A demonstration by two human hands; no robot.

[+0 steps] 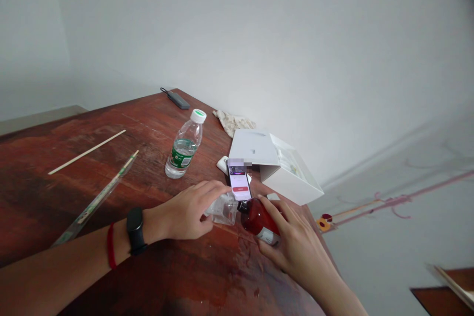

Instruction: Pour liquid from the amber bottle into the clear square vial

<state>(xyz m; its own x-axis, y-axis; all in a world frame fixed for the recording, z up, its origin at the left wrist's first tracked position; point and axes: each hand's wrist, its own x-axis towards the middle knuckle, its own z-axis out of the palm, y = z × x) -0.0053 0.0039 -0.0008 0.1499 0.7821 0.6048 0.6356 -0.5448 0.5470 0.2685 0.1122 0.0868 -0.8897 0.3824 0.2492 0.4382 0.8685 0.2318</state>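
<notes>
Just past the two hands, a lit phone lies very close behind the cup and bottle they hold. Farther past the right hand are a white box and an open white box. A pale cloth lies behind them by the wall. A water bottle with a white cap stands up past the left hand, near it. A small gray thing lies well beyond that. To the left of the left hand are a thin stick and some sticks in a clear wrapper. The table looks wet in front of the hands.

The left hand is closed around a clear cup, tipped on its side. The right hand is curled around a dark red bottle. The bottle leans left, its black neck at the cup's mouth. One cannot tell if they touch.
</notes>
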